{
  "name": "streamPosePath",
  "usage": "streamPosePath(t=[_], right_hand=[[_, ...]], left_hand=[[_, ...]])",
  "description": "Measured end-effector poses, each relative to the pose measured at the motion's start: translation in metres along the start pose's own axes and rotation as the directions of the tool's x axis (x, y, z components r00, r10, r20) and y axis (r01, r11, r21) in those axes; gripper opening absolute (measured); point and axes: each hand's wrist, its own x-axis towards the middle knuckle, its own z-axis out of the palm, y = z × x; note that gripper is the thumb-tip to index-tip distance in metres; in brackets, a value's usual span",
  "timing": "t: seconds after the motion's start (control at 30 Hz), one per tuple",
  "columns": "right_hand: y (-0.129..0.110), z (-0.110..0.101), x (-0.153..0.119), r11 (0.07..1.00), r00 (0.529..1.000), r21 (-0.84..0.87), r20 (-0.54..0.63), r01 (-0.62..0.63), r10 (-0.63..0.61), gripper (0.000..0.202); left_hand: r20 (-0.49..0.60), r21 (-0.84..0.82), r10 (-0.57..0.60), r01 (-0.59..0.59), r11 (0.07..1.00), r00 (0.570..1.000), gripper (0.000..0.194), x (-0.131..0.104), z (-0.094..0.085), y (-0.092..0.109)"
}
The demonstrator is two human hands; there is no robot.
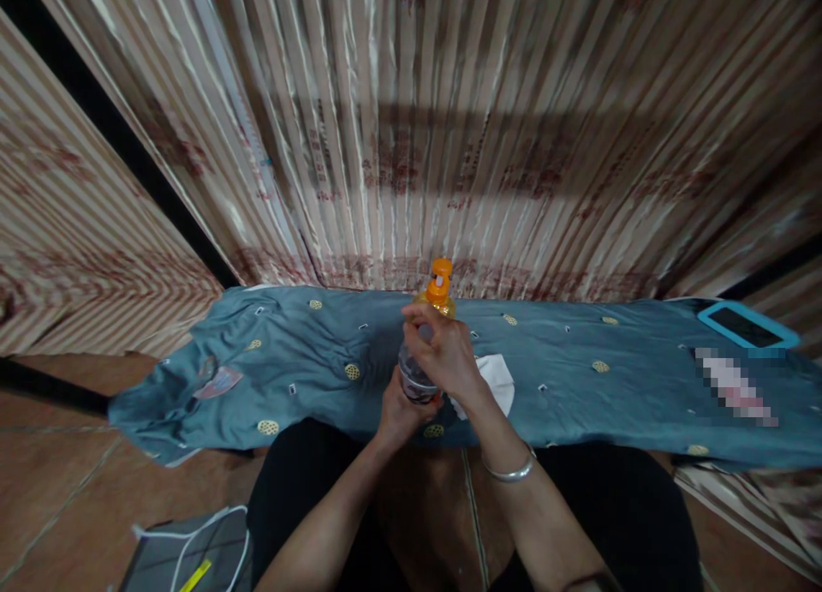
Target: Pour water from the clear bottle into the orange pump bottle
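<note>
The left hand (406, 410) is wrapping its fingers around the lower part of a clear plastic bottle (416, 371), which is standing nearly upright over the near edge of the teal patterned cloth (648, 369), close to the middle. The right hand (443, 348) is bending over the bottle's top, its thumb and forefinger curling toward each other; the cap end is hiding behind them, so I cannot tell whether they are pinching it. A silver bangle (510, 472) is circling the right wrist. Just beyond the hands, a bottle with an orange top (440, 285) is standing on the cloth, yellowish below its cap. A white tissue (499, 379) is lying beside the right wrist. Well apart, a blue-framed tablet (745, 325) is resting at the right end, and a pinkish packet (219, 383) is lying toward the left end.
</note>
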Motion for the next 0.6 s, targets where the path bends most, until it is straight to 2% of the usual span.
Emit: streamPosePath(t=[0.23,0.43,0.5,0.6], right_hand=[[0.011,-0.009,0.003,0.984,0.988,0.154,0.109,0.094,-0.111,0.015],[0.014,-0.017,0.011,0.957,0.955,0.267,0.234,0.114,-0.18,0.018],[0.015,-0.018,0.009,0.959,0.96,0.264,0.222,0.107,-0.169,0.02],[0.014,-0.016,-0.002,0.977,0.985,0.189,0.123,0.097,-0.122,0.031]], left_hand=[[0.056,0.002,0.004,-0.004,1.0,0.998,0.064,-0.003,-0.002,0.003],[0.024,0.067,-0.011,0.009,0.998,1.0,0.064,-0.002,-0.002,0.007],[0.028,0.052,-0.012,0.01,0.999,1.0,0.065,-0.002,-0.002,0.007],[0.04,0.007,-0.002,0.002,1.0,0.999,0.066,-0.003,-0.003,0.009]])
